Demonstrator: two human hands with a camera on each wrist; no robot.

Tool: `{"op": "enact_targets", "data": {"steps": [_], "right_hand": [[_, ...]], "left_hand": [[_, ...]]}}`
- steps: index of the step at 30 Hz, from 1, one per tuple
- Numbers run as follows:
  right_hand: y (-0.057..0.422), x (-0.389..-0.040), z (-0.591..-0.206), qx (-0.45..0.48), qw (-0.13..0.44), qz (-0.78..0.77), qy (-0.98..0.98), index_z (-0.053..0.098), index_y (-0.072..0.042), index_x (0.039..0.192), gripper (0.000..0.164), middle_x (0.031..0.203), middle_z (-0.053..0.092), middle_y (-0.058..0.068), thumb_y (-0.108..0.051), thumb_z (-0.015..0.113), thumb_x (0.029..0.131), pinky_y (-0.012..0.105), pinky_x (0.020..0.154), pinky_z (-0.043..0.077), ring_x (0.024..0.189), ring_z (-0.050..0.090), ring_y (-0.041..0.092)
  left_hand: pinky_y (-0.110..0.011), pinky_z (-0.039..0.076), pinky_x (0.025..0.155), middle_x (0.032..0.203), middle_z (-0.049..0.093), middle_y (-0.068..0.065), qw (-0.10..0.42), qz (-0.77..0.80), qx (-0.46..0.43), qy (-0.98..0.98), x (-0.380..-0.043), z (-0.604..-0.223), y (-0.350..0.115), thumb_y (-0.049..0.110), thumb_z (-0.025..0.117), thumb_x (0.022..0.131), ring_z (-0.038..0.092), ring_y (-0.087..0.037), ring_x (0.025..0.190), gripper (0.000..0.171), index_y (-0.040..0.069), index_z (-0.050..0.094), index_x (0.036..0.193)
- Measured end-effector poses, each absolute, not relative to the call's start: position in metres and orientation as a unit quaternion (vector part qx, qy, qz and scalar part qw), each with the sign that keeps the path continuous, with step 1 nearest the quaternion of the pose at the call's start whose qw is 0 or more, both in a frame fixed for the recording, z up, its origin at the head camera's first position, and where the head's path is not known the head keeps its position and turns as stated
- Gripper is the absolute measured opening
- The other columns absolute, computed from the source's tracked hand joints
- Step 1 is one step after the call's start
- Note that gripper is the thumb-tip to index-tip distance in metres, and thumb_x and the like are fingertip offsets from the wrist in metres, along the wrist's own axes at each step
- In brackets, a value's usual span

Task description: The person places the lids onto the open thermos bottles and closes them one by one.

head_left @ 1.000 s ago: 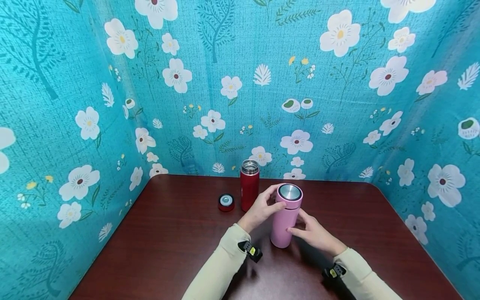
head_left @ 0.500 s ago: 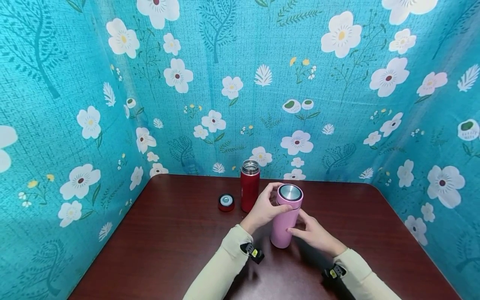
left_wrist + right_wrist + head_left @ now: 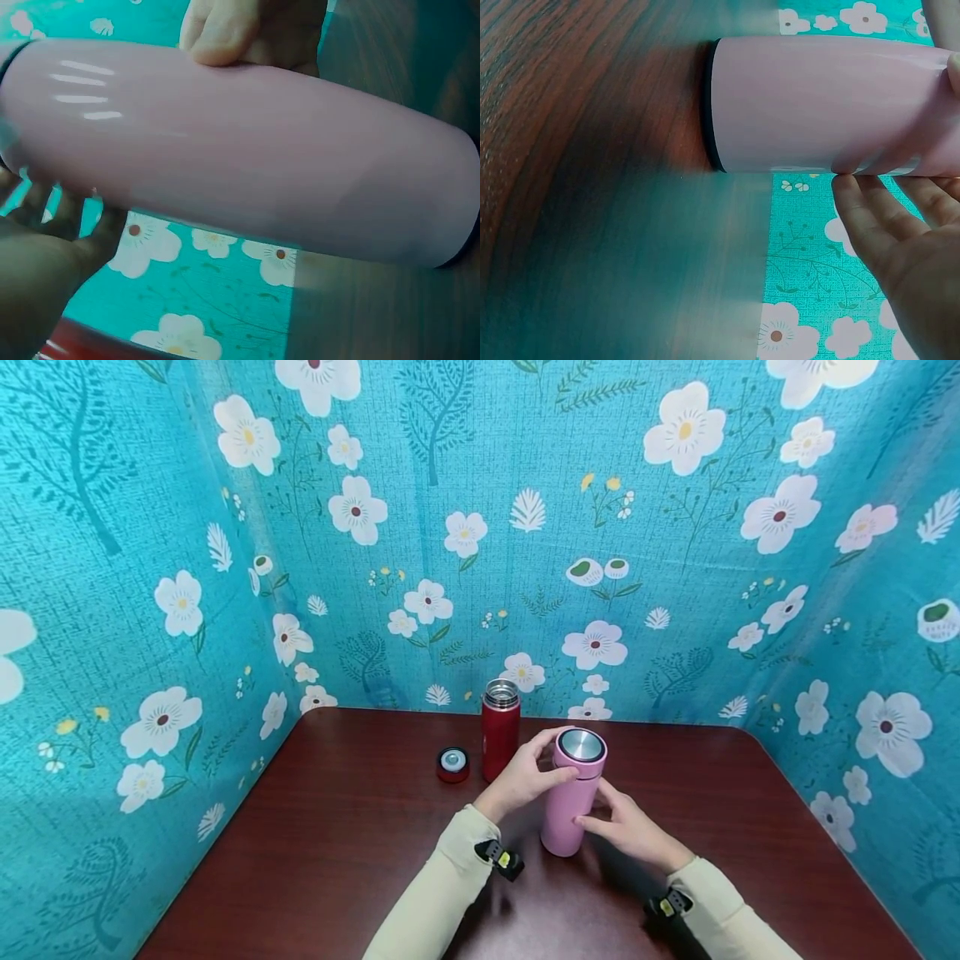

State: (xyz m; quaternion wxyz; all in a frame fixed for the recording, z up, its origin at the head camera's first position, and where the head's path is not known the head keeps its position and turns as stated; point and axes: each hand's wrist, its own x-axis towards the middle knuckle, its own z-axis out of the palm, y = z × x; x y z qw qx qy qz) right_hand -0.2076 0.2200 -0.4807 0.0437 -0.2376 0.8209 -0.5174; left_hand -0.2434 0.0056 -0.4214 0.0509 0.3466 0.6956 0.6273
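A pink thermos bottle [image 3: 567,817] stands on the table, its base down. Its pink lid [image 3: 591,769] has a shiny steel top and sits on the bottle, a dark seam beneath it. My left hand [image 3: 521,785] grips the lid from the left, thumb in front and fingers behind. Lower down, my right hand [image 3: 633,831] holds the body from the right. In the left wrist view the bottle [image 3: 247,157] fills most of the picture. From the right wrist, several fingers of my right hand [image 3: 911,232] touch the side of the bottle [image 3: 802,105].
A red thermos bottle [image 3: 500,735] without a lid stands just behind my left hand. To its left, a red and black lid [image 3: 452,766] lies with its inner side up. The dark wooden table [image 3: 337,843] ends at a flowered blue cloth [image 3: 480,593].
My left hand turned a little about the lid, its thumb shifting right and then back left. The right hand and the pink bottle's body have stayed in place.
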Motion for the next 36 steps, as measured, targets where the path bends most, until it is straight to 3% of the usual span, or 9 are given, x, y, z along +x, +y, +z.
{"op": "enact_targets", "data": {"steps": [5, 12, 20, 25, 36], "right_hand": [[0.22, -0.208, -0.482, -0.255, 0.031, -0.513, 0.819, 0.029, -0.024, 0.146, 0.071, 0.133, 0.051, 0.007, -0.025, 0.069, 0.087, 0.039, 0.089, 0.049, 0.112, 0.056, 0.021], [0.22, -0.208, -0.484, -0.247, 0.045, -0.517, 0.818, 0.029, -0.028, 0.145, 0.069, 0.129, 0.055, 0.004, -0.027, 0.067, 0.088, 0.028, 0.087, 0.048, 0.111, 0.057, 0.018], [0.22, -0.207, -0.483, -0.241, 0.054, -0.521, 0.817, 0.029, -0.028, 0.144, 0.068, 0.132, 0.052, 0.004, -0.028, 0.067, 0.088, 0.028, 0.088, 0.048, 0.112, 0.056, 0.02], [0.22, -0.207, -0.484, -0.239, 0.049, -0.517, 0.82, 0.029, -0.026, 0.145, 0.069, 0.132, 0.053, 0.005, -0.028, 0.068, 0.088, 0.028, 0.088, 0.048, 0.112, 0.056, 0.02], [0.221, -0.207, -0.483, -0.241, 0.052, -0.52, 0.818, 0.029, -0.028, 0.145, 0.068, 0.132, 0.052, 0.003, -0.028, 0.067, 0.089, 0.026, 0.089, 0.047, 0.114, 0.055, 0.018]], "left_hand": [[-0.029, 0.05, 0.082, 0.12, 0.053, 0.004, 0.022, 0.624, 0.326, 0.709, -0.24, -0.419, 0.011, 0.023, 0.072, 0.083, 0.054, -0.01, 0.103, 0.056, 0.018, 0.048, 0.133], [-0.028, 0.049, 0.085, 0.116, 0.055, 0.004, 0.041, 0.655, 0.29, 0.696, -0.241, -0.42, 0.013, 0.017, 0.074, 0.081, 0.057, -0.011, 0.102, 0.057, 0.017, 0.046, 0.131], [-0.029, 0.049, 0.084, 0.121, 0.057, 0.006, 0.057, 0.639, 0.323, 0.695, -0.246, -0.425, 0.006, 0.03, 0.07, 0.086, 0.055, -0.01, 0.108, 0.054, 0.024, 0.048, 0.135], [-0.029, 0.047, 0.087, 0.125, 0.057, 0.004, 0.063, 0.63, 0.354, 0.688, -0.247, -0.427, 0.004, 0.038, 0.067, 0.087, 0.053, -0.009, 0.111, 0.06, 0.022, 0.044, 0.14], [-0.029, 0.049, 0.085, 0.119, 0.056, 0.002, 0.042, 0.66, 0.309, 0.684, -0.239, -0.416, 0.012, 0.014, 0.073, 0.082, 0.057, -0.011, 0.105, 0.058, 0.016, 0.046, 0.134]]}}
